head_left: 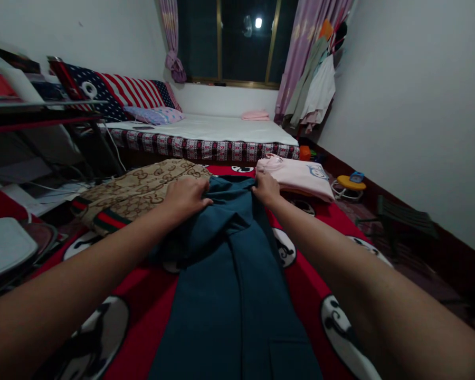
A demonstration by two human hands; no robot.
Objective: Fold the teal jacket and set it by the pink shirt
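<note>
A pair of teal trousers (217, 295) lies lengthwise on a red blanket (142, 306) with round cartoon patches. Its far end is bunched and creased. My left hand (188, 196) grips the left side of that far end, thumb on top and fingers curled over the cloth. On the opposite side, my right hand (266, 188) pinches the right corner, its fingers partly hidden by the fabric. A brown patterned garment (142, 184) with green and red stripes lies beside my left hand. Just past my right hand sits a folded pink garment (296, 177).
A bed (221, 126) with a white top and a purple pillow (156, 114) stands under the window. A cluttered desk (43, 113) is at the left. Along the right wall are hanging clothes (316, 84), a yellow stool (350, 183) and a dark folding stool (406, 216).
</note>
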